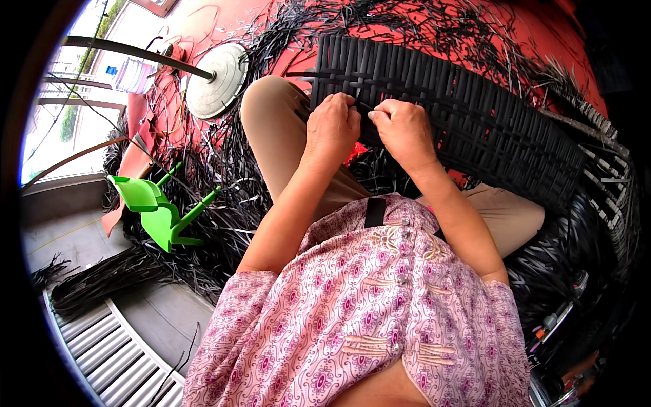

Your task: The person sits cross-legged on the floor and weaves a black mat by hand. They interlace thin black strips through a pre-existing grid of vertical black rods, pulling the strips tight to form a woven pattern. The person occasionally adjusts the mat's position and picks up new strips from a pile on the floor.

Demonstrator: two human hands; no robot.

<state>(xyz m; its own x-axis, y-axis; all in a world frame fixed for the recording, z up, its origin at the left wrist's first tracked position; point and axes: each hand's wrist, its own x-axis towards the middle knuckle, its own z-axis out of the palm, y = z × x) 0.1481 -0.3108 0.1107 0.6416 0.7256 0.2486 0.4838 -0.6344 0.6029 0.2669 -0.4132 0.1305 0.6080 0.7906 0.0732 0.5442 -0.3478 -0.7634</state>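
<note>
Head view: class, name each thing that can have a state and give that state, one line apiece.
Woven black panel, largely woven, some gaps showing
Left hand, fingers curled at the panel's edge
Right hand, thumb and forefinger pinched together
Loose black strips, tangled
Strip bundle, gathered lengthwise
Green chair, seemingly upright
Round grey base, lying flat

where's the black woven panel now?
Head view: the black woven panel spans upper centre to right, with the left hand and right hand by its left end.
</note>
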